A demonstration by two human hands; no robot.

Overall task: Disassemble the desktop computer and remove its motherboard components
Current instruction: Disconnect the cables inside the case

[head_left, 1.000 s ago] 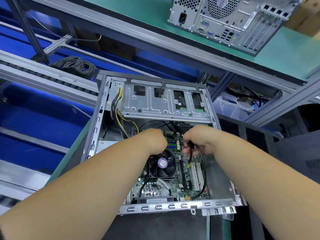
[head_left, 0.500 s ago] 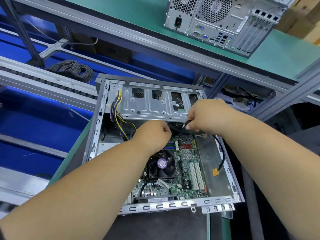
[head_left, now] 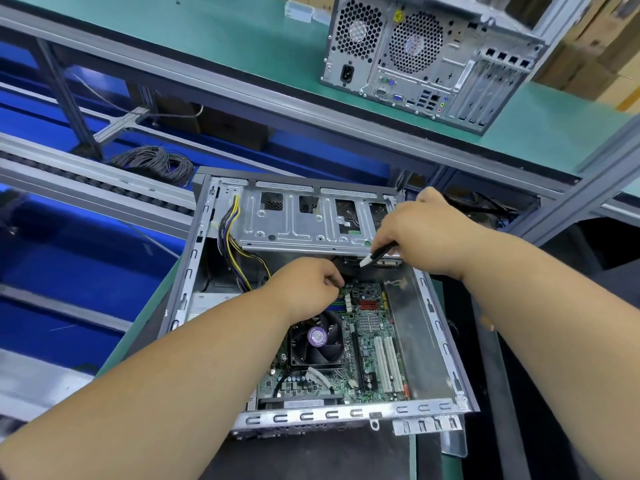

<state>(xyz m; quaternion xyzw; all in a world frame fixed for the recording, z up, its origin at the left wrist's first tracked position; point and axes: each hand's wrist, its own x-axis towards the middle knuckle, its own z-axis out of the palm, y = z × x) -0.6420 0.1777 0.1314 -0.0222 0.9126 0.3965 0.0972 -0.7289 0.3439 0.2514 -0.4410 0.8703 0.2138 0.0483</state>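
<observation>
A person leans over an open desktop computer [head_left: 194, 271] lying on its side on a green workbench [head_left: 138, 327], both hands deep in the chassis. The right hand [head_left: 415, 233] pinches a black cable with a pale connector [head_left: 369, 259] just below the metal drive cage [head_left: 304, 220], while the left hand [head_left: 308, 289] is curled over the top edge of the motherboard [head_left: 370, 327], fingertips hidden among dark leads; what it holds, if anything, cannot be made out. The board sits bolted in the case floor, its cooler fan [head_left: 317, 341] beside the left wrist. The risks from here look plain: a connector pulled by its wires rather than its plug could tear loose or crack a header; a lead snagged under the cage's sharp sheet-metal edge could nick insulation or skin; and the bundle of yellow and purple power wires [head_left: 232, 237] at the left wall could drag across components as parts come free. A second computer tower [head_left: 433, 60] waits on the shelf above.
</observation>
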